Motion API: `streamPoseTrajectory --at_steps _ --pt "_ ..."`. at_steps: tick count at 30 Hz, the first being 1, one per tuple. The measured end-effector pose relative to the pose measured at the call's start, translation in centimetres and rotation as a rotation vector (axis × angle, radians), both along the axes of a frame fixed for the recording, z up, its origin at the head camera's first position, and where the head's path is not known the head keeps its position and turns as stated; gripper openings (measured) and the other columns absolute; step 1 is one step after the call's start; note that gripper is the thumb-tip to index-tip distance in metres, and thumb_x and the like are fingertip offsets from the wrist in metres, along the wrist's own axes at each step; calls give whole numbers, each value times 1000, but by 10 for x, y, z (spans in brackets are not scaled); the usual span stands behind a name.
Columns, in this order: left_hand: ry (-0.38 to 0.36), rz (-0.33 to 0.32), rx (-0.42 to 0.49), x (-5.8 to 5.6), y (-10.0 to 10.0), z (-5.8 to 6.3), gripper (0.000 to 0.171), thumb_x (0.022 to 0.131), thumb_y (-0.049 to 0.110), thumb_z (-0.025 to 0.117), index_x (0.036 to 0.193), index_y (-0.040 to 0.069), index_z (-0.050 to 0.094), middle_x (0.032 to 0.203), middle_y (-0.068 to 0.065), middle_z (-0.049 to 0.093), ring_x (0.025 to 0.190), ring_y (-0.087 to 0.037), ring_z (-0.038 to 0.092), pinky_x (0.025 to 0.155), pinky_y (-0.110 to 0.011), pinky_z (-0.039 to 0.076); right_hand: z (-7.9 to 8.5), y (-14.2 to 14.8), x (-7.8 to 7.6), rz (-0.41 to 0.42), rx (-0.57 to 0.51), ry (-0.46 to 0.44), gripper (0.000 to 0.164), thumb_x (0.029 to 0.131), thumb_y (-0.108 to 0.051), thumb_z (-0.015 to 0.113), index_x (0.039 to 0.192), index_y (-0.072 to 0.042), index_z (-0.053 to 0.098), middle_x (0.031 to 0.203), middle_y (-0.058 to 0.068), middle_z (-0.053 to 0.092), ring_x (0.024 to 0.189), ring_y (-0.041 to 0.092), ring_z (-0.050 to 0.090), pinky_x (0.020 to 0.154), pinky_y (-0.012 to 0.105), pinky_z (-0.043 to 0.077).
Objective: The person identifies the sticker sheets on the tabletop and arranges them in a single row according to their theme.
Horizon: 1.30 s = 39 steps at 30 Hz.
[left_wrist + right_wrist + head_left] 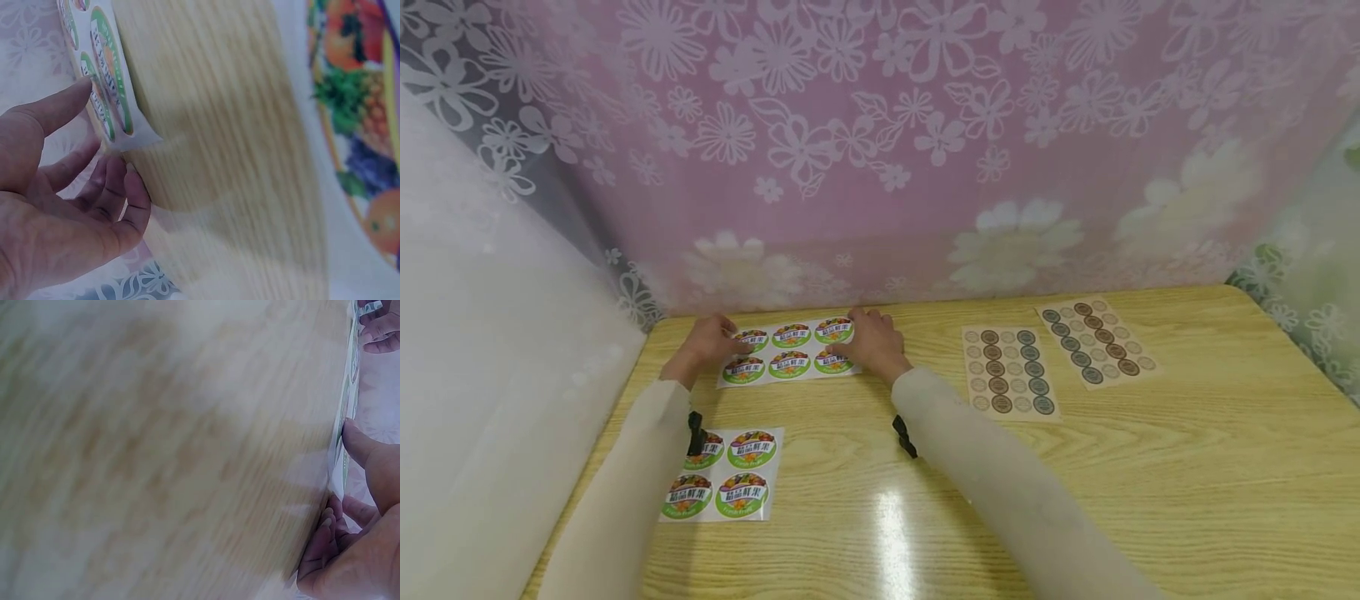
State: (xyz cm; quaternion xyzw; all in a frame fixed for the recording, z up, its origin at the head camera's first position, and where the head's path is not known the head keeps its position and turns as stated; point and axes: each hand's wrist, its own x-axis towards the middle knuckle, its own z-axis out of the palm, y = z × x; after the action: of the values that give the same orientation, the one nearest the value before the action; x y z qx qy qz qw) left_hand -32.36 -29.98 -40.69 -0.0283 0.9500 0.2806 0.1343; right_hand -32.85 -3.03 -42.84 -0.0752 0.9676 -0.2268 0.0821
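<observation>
A white sheet of round fruit stickers (790,348) lies near the table's far edge, a hand at each end. My left hand (706,343) is at its left end. In the left wrist view the left thumb (65,103) reaches over the stickers, and the fingers rest beside the sheet's end, with a wide gap between thumb and fingers. At the right end, my right hand (877,343) lays its thumb across the stickers, fingers spread toward the far corner. The right wrist view shows the right thumb (357,440) touching the sheet, whose near corner bends up slightly.
A second fruit sticker sheet (777,475) lies nearer, partly hidden by the left sleeve. To the right lie two beige sheets of small round labels, one straight (1011,372) and one angled (1097,342). A floral curtain (880,167) hangs behind the wooden table (1225,467).
</observation>
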Motion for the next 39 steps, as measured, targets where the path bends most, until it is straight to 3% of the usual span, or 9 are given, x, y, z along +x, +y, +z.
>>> streamPoseTrajectory --at_steps 7,15,21,27,32,36,39 --pt "22 -2 -38 4 -3 -2 67 93 31 64 136 -13 37 132 -35 31 113 -46 42 90 -55 40 -1 -1 1 10 2 5 70 84 -56 66 140 -21 45 132 7 50 120 30 44 81 48 47" --pt "22 -23 -33 6 -3 0 62 94 28 62 133 -15 40 133 -36 32 121 -48 35 91 -55 39 -2 -2 1 22 5 19 69 84 -57 65 140 -21 45 131 7 50 119 30 45 80 47 47" --pt "34 -11 0 6 -6 -2 59 93 26 64 130 -14 42 132 -35 37 119 -48 39 92 -55 39 -1 -2 2 26 -3 21 69 84 -57 65 140 -21 45 130 7 50 119 30 44 81 48 47" --pt "20 50 66 7 -5 -3 58 91 26 66 131 -7 41 134 -31 40 118 -46 41 91 -54 40 0 -3 3 19 -10 8 71 83 -56 66 141 -20 45 131 7 50 120 30 43 83 48 47" --pt "40 63 127 7 -5 -5 59 91 23 67 136 -6 42 139 -29 36 122 -45 39 92 -54 41 -2 -1 1 -8 -67 -7 67 85 -51 68 141 -20 46 134 4 51 121 30 45 82 48 47" --pt "63 88 244 6 -6 -7 54 92 20 66 136 -4 46 138 -28 38 118 -42 44 89 -51 43 -2 5 -3 -41 -161 -40 58 92 -43 62 142 -19 47 127 1 59 104 24 57 69 40 48" --pt "73 120 351 5 -6 -8 48 92 16 66 134 -2 50 127 -28 50 104 -36 53 82 -44 46 0 12 -5 -28 -241 -87 55 95 -39 58 144 -17 43 108 4 67 83 22 62 60 35 44"
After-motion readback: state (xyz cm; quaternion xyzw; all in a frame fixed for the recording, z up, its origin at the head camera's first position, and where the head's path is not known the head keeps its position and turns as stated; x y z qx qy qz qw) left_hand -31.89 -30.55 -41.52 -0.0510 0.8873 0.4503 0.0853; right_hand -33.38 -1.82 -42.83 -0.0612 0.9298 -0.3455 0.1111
